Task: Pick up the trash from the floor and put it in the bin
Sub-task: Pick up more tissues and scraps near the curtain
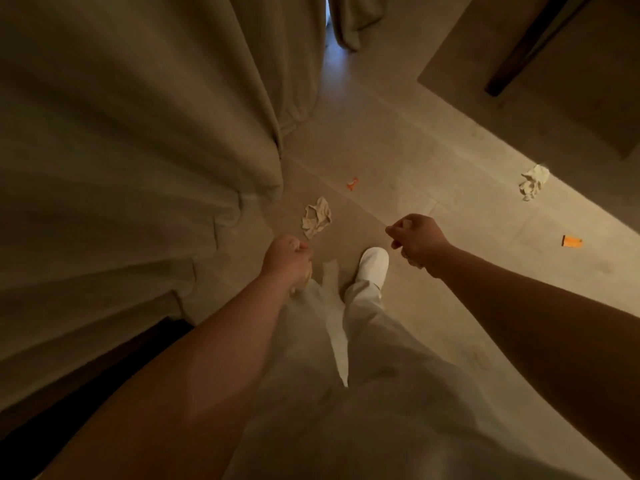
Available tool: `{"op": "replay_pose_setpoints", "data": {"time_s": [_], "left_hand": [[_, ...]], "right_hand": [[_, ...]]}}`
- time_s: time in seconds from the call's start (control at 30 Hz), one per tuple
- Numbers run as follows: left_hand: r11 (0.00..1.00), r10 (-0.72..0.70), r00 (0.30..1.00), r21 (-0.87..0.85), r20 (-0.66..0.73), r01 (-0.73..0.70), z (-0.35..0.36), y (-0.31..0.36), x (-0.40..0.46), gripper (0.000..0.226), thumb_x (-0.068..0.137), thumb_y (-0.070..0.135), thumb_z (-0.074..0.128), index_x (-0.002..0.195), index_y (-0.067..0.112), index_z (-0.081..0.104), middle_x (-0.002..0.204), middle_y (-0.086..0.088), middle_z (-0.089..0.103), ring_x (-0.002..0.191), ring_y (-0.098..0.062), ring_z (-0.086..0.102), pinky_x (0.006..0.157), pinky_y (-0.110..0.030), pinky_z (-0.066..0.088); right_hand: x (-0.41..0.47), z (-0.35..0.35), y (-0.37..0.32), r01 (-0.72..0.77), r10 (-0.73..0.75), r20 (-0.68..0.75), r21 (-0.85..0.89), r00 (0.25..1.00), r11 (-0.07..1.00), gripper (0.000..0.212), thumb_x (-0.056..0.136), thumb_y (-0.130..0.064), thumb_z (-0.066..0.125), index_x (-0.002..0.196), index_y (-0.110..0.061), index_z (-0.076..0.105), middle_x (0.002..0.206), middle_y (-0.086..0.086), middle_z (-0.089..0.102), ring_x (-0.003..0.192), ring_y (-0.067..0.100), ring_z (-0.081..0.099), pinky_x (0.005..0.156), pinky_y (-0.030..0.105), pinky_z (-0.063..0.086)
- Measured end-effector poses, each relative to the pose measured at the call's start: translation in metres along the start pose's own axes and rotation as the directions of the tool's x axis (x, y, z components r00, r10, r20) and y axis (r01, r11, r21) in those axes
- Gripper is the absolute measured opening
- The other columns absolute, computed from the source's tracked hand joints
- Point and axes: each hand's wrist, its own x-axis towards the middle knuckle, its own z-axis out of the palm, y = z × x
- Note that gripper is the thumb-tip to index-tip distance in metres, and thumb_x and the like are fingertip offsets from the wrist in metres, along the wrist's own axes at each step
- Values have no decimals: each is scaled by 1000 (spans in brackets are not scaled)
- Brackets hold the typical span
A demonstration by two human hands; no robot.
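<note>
Left hand (285, 259) is curled into a fist around something pale and crumpled; bits of whitish paper (300, 284) poke out above the knuckles and below the palm, so it looks closed on wadded trash, exact item unclear. Right hand (417, 239) is loosely fisted, fingers folded in; a small pale speck shows at the top of the fist, can't tell whether it grips anything. Both forearms are bare and stretched forward over the floor (398, 161).

No bin or other container is visible in this view.

Landmark: the white shoe (372, 263), stepping forward between the two hands. Trash relative to it:
- crumpled beige tissue (317, 217), flattened and creased, on the floor just ahead and to the left of the shoe, near the left hand, apart from it.
- small orange scrap (352, 183), farther ahead of the shoe, beyond the beige tissue.
- crumpled white tissue (534, 181), bunched up, well to the right and ahead of the shoe.
- orange wrapper (572, 241), flat rectangular piece, far right of the shoe, lying on the tile.

Long beige curtain (138, 150) fills the left, its hem reaching the floor. Light trousers (363, 341) below the shoe. Scene is dim, details soft.
</note>
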Motion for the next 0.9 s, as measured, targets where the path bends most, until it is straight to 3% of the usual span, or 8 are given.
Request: {"op": "replay_pose_setpoints", "data": {"time_s": [0.07,0.2,0.33,0.43,0.57,0.7,0.77,0.9], "left_hand": [[997,8,1000,79,30,-11,2,0,44,6,87,21,66,88,17,62,90,-4,62,86,-27,62,71,-30,48],[966,-13,996,259,91,-11,26,-21,158,41,83,32,73,117,14,58,104,-1,59,91,-20,56,77,-28,43],[886,37,968,439,247,-146,71,-48,285,66,78,34,79,134,15,47,128,-10,63,116,-31,61,92,-37,50],[819,70,970,542,231,-188,106,-66,375,77,75,39,80,139,19,40,134,-15,57,120,-37,59,95,-45,52],[658,137,965,707,223,-257,158,-91,470,84,79,38,78,147,27,31,145,-16,42,127,-37,50,92,-45,48],[528,225,942,781,250,-333,200,-108,519,93,76,46,80,149,36,22,144,-16,35,120,-34,54,71,-38,42],[466,264,918,794,295,-390,215,-120,533,90,75,48,79,145,39,24,140,-17,34,111,-33,58,66,-38,44],[440,291,894,783,339,-440,234,-138,547,61,89,34,66,140,33,34,137,-16,36,109,-35,56,75,-41,45]], "right_hand": [[40,18,-2,-24,23,-13,-18,1000,1000,25,93,-26,67,103,-3,64,74,8,65,45,15,49,30,15,33],[142,70,12,-69,67,-46,-29,997,997,41,89,-36,72,118,-10,61,79,8,67,58,14,60,48,25,44],[258,131,37,-66,62,-63,-74,996,995,59,86,-44,73,132,-14,51,92,7,68,76,24,70,68,38,57],[344,170,53,-44,32,-81,-145,996,988,69,86,-47,72,140,-16,42,112,10,67,96,32,69,85,50,58],[453,208,67,-29,-2,-138,-222,990,975,71,87,-45,71,143,-17,38,122,13,67,103,34,68,87,49,57],[530,224,80,52,-119,-213,-297,970,953,77,86,-39,74,148,-22,32,132,15,63,106,35,68,85,49,58],[550,227,85,91,-179,-201,-384,963,919,74,87,-39,72,147,-23,32,130,14,64,104,32,68,83,49,58],[566,224,103,147,-267,-190,-483,945,863,53,92,-38,65,134,-19,40,112,9,68,95,30,68,72,44,57]]}}
